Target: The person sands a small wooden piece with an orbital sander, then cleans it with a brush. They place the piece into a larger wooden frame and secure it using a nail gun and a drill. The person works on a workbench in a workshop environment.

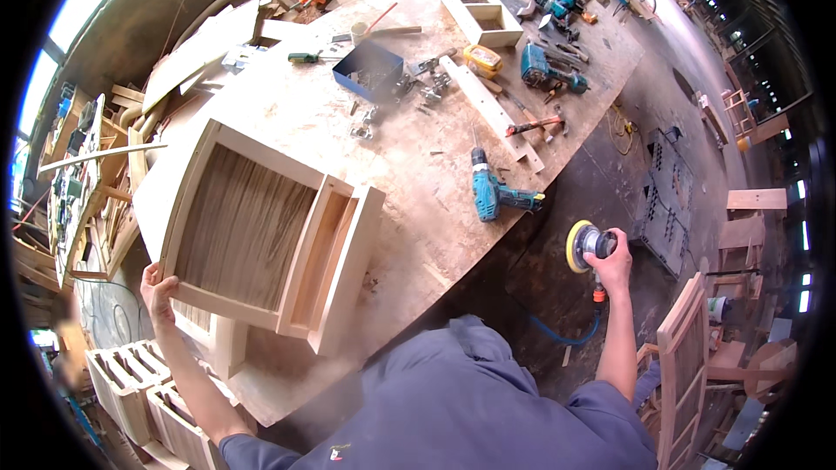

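Head view: at your far left, wood offcuts (pixel 87 183) lie in a heap, with slatted wooden pieces (pixel 131 379) below them. Your left hand (pixel 158 292) grips the near left corner of a wooden cabinet (pixel 248 222), thumb and fingers closed around its pale frame. That cabinet rests tilted at the left side of the bench (pixel 427 231), its dark-grained panel facing up and a long recess along its right side. Beyond it lie a green-handled screwdriver (pixel 304 57) and a blue open box (pixel 353 81), with loose metal hardware just beside the box. Farther right, you have a pale board (pixel 489 107), a teal cordless drill (pixel 488 191) near the bench's edge, a hammer (pixel 534 126) lying across the board, and another teal power tool (pixel 542 65). Past the edge, your right hand (pixel 615 263) wraps around a round sander (pixel 594 241), holding it clear of the cabinet, its yellow pad turned left. A blue hose (pixel 570 341) curves below its orange fitting. At your right, a grey crate (pixel 664 204) sits on the floor and a wooden frame (pixel 684 370) stands nearer you.
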Demonstrator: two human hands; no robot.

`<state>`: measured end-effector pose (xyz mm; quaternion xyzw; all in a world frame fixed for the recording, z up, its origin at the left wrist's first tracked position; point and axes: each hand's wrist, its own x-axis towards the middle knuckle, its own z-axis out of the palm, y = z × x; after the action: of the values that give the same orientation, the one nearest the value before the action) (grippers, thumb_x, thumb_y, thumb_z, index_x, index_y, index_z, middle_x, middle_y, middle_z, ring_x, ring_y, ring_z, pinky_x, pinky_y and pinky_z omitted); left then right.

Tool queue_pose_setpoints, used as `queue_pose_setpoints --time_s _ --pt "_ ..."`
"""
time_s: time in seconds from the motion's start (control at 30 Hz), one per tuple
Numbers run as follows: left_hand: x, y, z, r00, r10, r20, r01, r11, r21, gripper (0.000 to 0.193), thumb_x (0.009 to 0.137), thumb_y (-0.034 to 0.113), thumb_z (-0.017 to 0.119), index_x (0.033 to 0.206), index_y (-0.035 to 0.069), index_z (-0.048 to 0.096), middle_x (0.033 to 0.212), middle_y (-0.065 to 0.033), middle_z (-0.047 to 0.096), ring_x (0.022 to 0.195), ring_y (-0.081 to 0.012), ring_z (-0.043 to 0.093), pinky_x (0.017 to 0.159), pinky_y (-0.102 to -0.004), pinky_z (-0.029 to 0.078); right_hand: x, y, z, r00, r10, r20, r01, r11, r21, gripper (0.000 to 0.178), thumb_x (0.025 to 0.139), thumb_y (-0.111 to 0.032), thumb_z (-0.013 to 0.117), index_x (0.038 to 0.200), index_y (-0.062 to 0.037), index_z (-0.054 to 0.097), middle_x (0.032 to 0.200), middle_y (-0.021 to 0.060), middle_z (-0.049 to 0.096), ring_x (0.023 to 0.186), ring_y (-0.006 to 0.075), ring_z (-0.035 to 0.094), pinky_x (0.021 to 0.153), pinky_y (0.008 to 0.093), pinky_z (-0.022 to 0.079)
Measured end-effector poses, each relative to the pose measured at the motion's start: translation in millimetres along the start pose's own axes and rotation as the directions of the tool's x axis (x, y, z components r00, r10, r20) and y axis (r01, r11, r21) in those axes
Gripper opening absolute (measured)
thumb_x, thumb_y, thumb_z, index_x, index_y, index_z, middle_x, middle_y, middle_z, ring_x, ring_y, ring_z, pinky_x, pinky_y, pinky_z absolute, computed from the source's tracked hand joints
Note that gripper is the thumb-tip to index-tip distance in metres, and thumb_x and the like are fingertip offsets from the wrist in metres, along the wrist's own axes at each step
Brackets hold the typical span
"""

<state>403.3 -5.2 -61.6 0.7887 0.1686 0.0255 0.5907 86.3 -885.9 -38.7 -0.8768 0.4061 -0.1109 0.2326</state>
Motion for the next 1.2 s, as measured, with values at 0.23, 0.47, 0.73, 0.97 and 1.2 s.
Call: queue_pose_setpoints --time_s 0.23,0.47,0.73,0.97,1.2 --pt "-3 -6 -12 0.974 0.225 -0.018 -0.195 0.878 0.437 0.042 0.07 -0.005 0.067 0.111 0.002 0.065 0.094 -0.0021 0.065 0.086 -0.0136 0.063 0.082 -0.0284 0.052 92 18 -4 0.987 -0.121 -0.104 0.101 0.98 -0.173 0.074 0.062 -0.011 0.089 0.127 -0.0101 0.055 0.115 0.0171 0.067 0.108 0.0361 0.066 0.096 0.0449 0.052" --pt "-76 28 102 0.876 0.443 -0.19 -0.186 0.675 0.714 0.044 0.086 -0.003 0.066 0.13 -0.002 0.061 0.128 -0.018 0.063 0.12 -0.0336 0.062 0.104 -0.0444 0.049 255 55 19 0.988 -0.142 -0.052 0.13 0.973 -0.189 0.074 0.063 -0.018 0.091 0.129 -0.0112 0.057 0.116 0.0175 0.068 0.111 0.0362 0.066 0.097 0.0459 0.052" --pt "-226 39 441 0.952 0.262 0.157 -0.267 0.462 0.846 0.071 0.083 0.011 0.076 0.147 -0.001 0.047 0.143 -0.0257 0.054 0.134 -0.0449 0.05 0.115 -0.0513 0.038 541 93 60 0.974 -0.211 -0.077 0.177 0.932 -0.317 0.074 0.068 -0.015 0.088 0.132 -0.0135 0.052 0.115 0.0178 0.063 0.109 0.0408 0.063 0.094 0.05 0.052" --pt "-236 29 455 0.992 0.117 -0.051 -0.003 0.422 0.907 0.06 0.082 0.007 0.076 0.137 -0.003 0.053 0.132 -0.0265 0.06 0.124 -0.0439 0.057 0.106 -0.0479 0.046 728 112 115 0.952 -0.307 -0.015 0.288 0.908 -0.306 0.08 0.072 -0.015 0.083 0.144 -0.0115 0.047 0.128 0.0222 0.063 0.12 0.042 0.061 0.103 0.05 0.049" --pt "-231 57 445 0.972 -0.036 -0.234 0.234 0.271 0.933 0.045 0.076 0.022 0.085 0.113 0.003 0.068 0.117 -0.0209 0.069 0.108 -0.0402 0.065 0.094 -0.0472 0.053 752 93 127 0.949 -0.315 0.034 0.293 0.832 -0.471 0.077 0.074 -0.019 0.083 0.142 -0.0074 0.05 0.137 0.0212 0.057 0.127 0.0425 0.054 0.107 0.048 0.046"
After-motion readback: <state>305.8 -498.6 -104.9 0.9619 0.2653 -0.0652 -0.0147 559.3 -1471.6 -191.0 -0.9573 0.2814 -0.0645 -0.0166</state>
